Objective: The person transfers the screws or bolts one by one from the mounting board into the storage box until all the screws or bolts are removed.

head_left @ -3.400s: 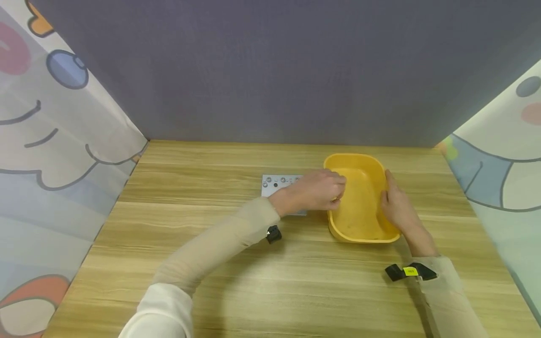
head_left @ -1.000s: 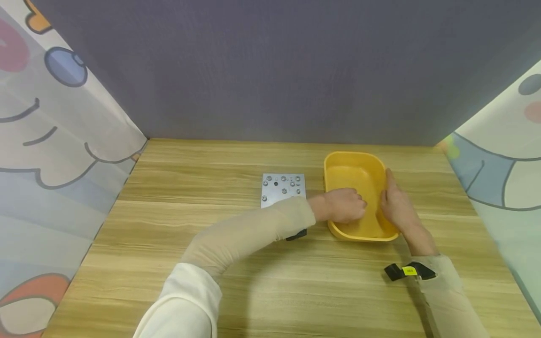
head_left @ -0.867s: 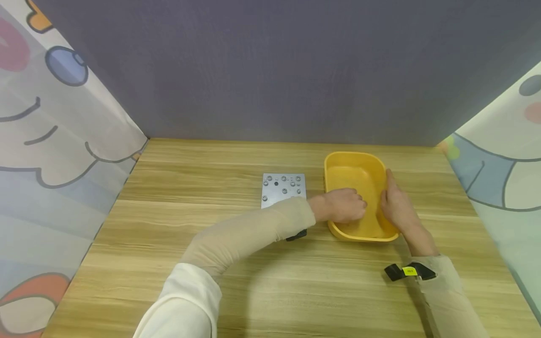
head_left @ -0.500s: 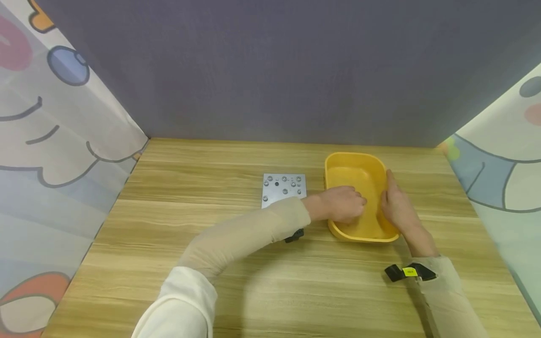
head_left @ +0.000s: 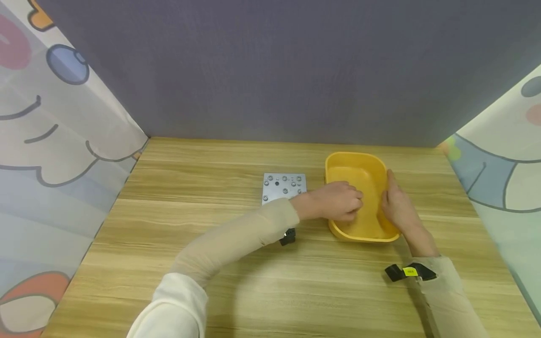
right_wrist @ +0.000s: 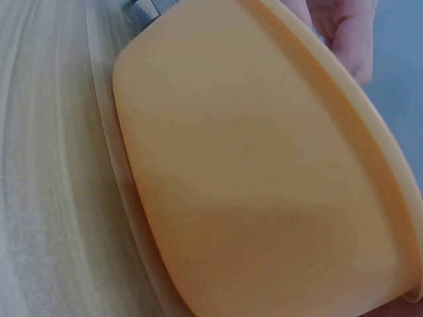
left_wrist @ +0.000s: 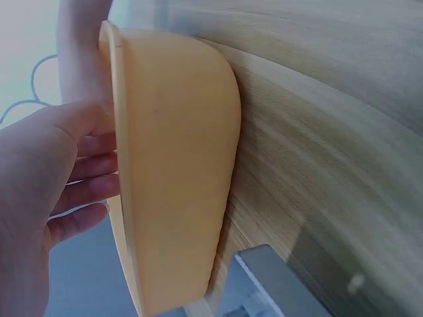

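my left hand (head_left: 339, 201) has eased slightly left over the yellow tray (head_left: 357, 160), fingers curled; i can't tell whether they pinch anything. my right hand (head_left: 399, 207) still grips the tray's right wall, unmoved on the counter (head_left: 279, 291) beside the metal plate (head_left: 276, 191).

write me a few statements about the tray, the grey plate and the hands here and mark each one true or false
1. The yellow tray stands on the wood-grain table. True.
2. The grey plate lies inside the tray. False: it lies on the table, left of the tray in the head view.
3. The right hand holds the tray by its right-hand side. True.
4. The left hand is over the grey plate. False: it is over the tray.
5. Both forearm sleeves are dark blue. False: they are beige.
6. In the head view, the left sleeve hides part of the grey plate. True.
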Demonstrator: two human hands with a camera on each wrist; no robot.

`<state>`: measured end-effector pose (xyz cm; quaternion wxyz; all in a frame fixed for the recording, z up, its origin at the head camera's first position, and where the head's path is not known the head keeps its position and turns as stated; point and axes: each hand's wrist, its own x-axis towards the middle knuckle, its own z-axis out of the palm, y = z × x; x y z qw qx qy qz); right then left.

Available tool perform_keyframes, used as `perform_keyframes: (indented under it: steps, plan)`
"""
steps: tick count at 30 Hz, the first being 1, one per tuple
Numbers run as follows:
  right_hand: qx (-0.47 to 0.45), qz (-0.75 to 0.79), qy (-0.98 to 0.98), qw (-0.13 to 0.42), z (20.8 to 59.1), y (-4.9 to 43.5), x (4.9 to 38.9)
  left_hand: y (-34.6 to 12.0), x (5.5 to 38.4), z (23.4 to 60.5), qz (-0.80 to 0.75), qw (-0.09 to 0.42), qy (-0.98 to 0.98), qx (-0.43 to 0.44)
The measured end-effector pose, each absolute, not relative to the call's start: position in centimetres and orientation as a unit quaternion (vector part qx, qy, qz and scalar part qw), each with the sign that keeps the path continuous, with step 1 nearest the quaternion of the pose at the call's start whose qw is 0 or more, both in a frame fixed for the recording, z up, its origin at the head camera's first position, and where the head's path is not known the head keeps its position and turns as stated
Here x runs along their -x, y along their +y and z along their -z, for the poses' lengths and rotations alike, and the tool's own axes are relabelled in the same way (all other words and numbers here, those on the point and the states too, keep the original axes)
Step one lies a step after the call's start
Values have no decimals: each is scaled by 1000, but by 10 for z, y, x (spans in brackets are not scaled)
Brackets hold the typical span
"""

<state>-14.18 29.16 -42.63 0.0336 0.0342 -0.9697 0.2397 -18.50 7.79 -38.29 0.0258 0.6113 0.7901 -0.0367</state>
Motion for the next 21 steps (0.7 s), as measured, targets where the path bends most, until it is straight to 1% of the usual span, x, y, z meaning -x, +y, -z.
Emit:
perform_keyframes:
  steps: [4, 12, 21]
  plan:
    - [-32, -242, -969, 29, 426, 292, 142, 71, 185, 385, 22, 17, 796, -605]
    - [-24, -238, -971, 8, 425, 293, 142, 56, 182, 392, -34, 17, 803, -595]
    - [-29, -244, -969, 11, 424, 291, 142, 38, 180, 379, -69, 8, 825, -561]
